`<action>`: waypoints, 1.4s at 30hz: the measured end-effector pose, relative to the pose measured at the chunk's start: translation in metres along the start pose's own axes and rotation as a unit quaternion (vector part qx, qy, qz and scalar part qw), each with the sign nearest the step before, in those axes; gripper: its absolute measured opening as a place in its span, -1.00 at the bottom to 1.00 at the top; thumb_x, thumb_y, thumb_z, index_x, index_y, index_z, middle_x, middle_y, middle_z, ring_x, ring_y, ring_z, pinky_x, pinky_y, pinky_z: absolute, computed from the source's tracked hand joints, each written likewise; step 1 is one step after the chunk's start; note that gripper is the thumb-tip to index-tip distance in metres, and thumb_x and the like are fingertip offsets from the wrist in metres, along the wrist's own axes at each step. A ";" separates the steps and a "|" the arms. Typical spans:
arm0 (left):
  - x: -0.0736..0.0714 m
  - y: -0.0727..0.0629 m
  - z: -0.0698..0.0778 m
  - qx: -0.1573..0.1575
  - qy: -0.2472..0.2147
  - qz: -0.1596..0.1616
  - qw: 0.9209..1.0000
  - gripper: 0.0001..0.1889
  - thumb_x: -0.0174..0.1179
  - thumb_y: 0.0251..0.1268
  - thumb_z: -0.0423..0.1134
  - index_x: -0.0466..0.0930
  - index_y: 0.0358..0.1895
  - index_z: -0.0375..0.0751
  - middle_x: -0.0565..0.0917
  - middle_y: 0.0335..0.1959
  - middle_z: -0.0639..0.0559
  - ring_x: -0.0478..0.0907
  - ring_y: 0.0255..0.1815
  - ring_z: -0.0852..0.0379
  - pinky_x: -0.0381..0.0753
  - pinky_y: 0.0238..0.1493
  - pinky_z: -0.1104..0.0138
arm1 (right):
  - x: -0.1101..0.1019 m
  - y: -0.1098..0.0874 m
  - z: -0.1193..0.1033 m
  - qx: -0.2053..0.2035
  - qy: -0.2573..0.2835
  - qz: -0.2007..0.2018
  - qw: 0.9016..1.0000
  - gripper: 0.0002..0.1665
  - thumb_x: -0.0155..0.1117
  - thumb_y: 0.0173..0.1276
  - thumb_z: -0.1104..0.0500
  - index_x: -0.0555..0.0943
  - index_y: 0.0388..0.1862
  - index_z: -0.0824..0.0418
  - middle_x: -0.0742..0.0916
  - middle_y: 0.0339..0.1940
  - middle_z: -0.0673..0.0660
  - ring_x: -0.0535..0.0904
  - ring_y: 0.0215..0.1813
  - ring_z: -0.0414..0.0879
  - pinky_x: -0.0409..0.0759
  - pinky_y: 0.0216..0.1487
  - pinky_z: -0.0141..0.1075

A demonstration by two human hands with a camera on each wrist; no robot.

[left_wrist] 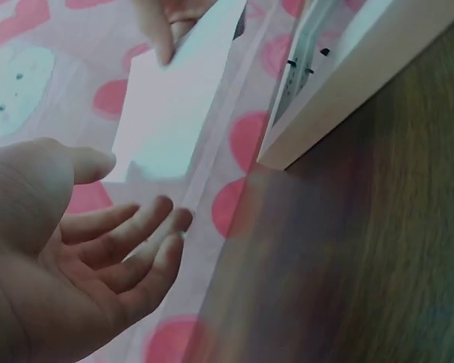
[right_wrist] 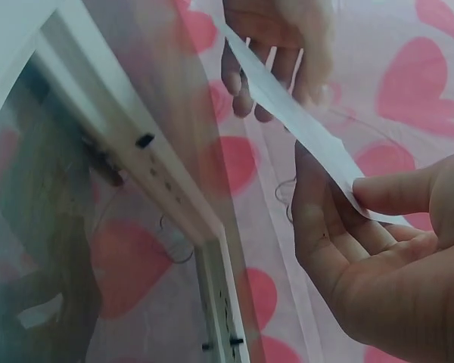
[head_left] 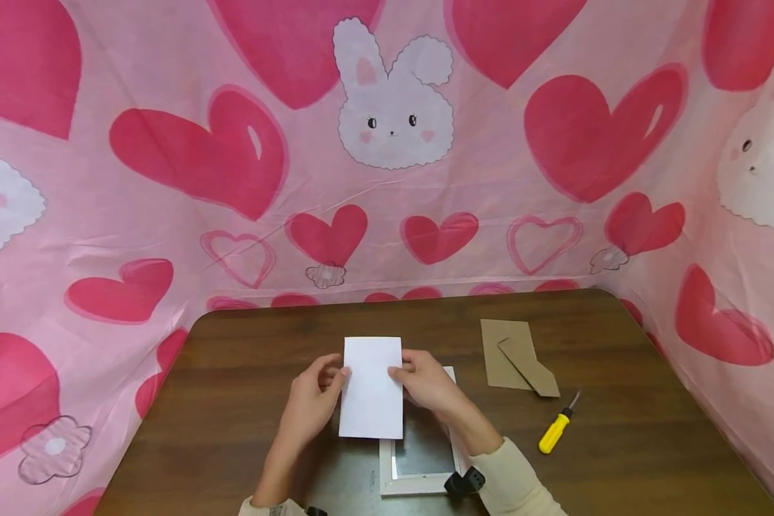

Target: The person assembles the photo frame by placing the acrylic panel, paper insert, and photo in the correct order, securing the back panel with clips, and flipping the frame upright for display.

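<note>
A white sheet of paper [head_left: 372,390] is held up above the table, its face toward the head camera. My right hand [head_left: 431,380] pinches its right edge; in the right wrist view the thumb lies on one face and the curled fingers [right_wrist: 371,234] are behind it. My left hand [head_left: 312,394] is at the opposite edge, thumb tip right by the paper. In the left wrist view that hand's fingers [left_wrist: 140,249] are loosely bent and spread apart from the thumb. Below the paper lies a white picture frame [head_left: 413,489] with a glassy pane [head_left: 423,453], partly hidden by the paper and right forearm.
To the right, a brown backing board [head_left: 504,358] with a stand leg [head_left: 534,371] lies on the wooden table [head_left: 251,351]. Nearer is a screwdriver with a yellow handle [head_left: 555,433]. Small dark tabs [right_wrist: 144,141] stick out of the frame's inner side. A heart-patterned cloth [head_left: 387,193] hangs around the table.
</note>
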State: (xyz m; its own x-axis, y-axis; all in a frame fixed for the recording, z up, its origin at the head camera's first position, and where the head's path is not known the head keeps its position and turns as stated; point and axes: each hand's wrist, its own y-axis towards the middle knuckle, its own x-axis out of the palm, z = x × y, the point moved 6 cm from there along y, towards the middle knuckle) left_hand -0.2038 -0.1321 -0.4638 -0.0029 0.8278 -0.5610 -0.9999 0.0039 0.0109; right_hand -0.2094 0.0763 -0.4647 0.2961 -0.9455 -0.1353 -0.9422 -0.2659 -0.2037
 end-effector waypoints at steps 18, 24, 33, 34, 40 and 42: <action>0.027 0.011 -0.004 -0.028 -0.166 -0.049 0.985 -0.77 0.38 0.42 -0.22 0.77 0.04 -0.22 0.83 -0.21 -0.12 0.77 -0.23 -0.05 0.79 -0.05 0.15 | -0.033 -0.011 0.018 -0.021 -0.014 -0.017 1.000 -0.58 0.17 0.61 0.23 0.56 0.34 0.39 0.81 0.02 0.31 0.76 -0.09 -0.02 0.77 0.03 -0.03; 0.045 0.010 -0.001 -0.009 -0.148 -0.065 0.987 -0.79 0.37 0.42 -0.25 0.78 -0.01 -0.28 0.81 -0.24 -0.13 0.72 -0.29 0.02 0.77 -0.13 0.22 | -0.046 -0.012 0.027 -0.014 -0.047 -0.003 0.999 -0.61 0.21 0.57 0.23 0.60 0.28 0.37 0.83 -0.09 0.26 0.73 -0.20 -0.06 0.70 -0.17 -0.18; 0.057 0.010 0.005 0.009 -0.100 -0.060 0.993 -0.83 0.39 0.41 -0.21 0.80 -0.09 -0.22 0.80 -0.27 -0.08 0.64 -0.30 0.11 0.66 -0.25 0.37 | -0.066 -0.015 0.034 0.001 -0.063 0.017 0.998 -0.69 0.28 0.55 0.13 0.65 0.12 0.32 0.80 -0.13 0.18 0.68 -0.16 -0.04 0.72 -0.09 -0.13; 0.058 0.010 0.006 0.010 -0.096 -0.061 0.994 -0.84 0.38 0.41 -0.21 0.80 -0.09 -0.21 0.80 -0.26 -0.06 0.64 -0.29 0.12 0.66 -0.24 0.38 | -0.068 -0.015 0.034 0.000 -0.062 0.020 0.998 -0.69 0.27 0.55 0.13 0.64 0.11 0.32 0.80 -0.12 0.19 0.68 -0.14 -0.03 0.73 -0.06 -0.11; 0.064 0.010 0.012 0.028 -0.089 -0.063 0.994 -0.87 0.39 0.40 -0.24 0.80 -0.12 -0.20 0.79 -0.29 -0.05 0.61 -0.32 0.15 0.64 -0.28 0.40 | -0.079 -0.016 0.034 -0.013 -0.066 0.026 0.997 -0.60 0.30 0.54 0.11 0.61 0.22 0.31 0.81 -0.01 0.24 0.69 -0.08 -0.01 0.72 0.00 -0.14; 0.066 0.010 0.015 0.039 -0.085 -0.061 0.994 -0.88 0.39 0.39 -0.25 0.80 -0.13 -0.20 0.79 -0.31 -0.04 0.61 -0.34 0.18 0.63 -0.28 0.41 | -0.081 -0.016 0.034 -0.016 -0.068 0.029 0.997 -0.62 0.30 0.54 0.11 0.62 0.21 0.29 0.81 -0.03 0.22 0.69 -0.09 -0.02 0.70 -0.03 -0.19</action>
State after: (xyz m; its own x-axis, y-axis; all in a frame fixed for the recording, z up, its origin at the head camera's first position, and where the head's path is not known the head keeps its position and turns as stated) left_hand -0.2143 -0.0692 -0.4882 0.1267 0.9012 -0.4146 -0.9888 0.1478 0.0190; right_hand -0.2129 0.1633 -0.4835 0.2573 -0.9257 -0.2773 -0.9624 -0.2196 -0.1601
